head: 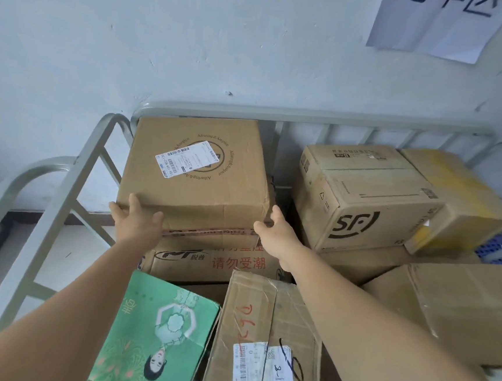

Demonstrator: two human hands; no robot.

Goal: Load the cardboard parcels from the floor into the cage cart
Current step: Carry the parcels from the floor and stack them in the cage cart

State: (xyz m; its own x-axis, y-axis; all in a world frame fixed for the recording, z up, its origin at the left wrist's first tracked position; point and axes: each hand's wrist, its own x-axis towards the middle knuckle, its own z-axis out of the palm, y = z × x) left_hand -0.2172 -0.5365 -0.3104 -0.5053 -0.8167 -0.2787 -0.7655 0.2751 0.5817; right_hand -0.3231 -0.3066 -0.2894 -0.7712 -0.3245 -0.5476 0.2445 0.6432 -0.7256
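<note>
Pale plaster wall (195, 48) backs the grey cage cart (94, 158), with a paper notice (437, 21) pinned at the upper right; inside the rails the cart already carries many parcels, among them an SF-marked box (361, 197), a green printed box (155, 334) and a taped carton (267, 337) scrawled in red. On top of the far-left stack sits the labelled parcel (194, 170); the left hand (133, 218) and the right hand (273, 230) clasp its near corners, each grip wrapped over the box edge, thumbs up on the lid. I judge the loading well advanced, this parcel being settled into place; the floor barely shows, so what remains there cannot be told.
</note>
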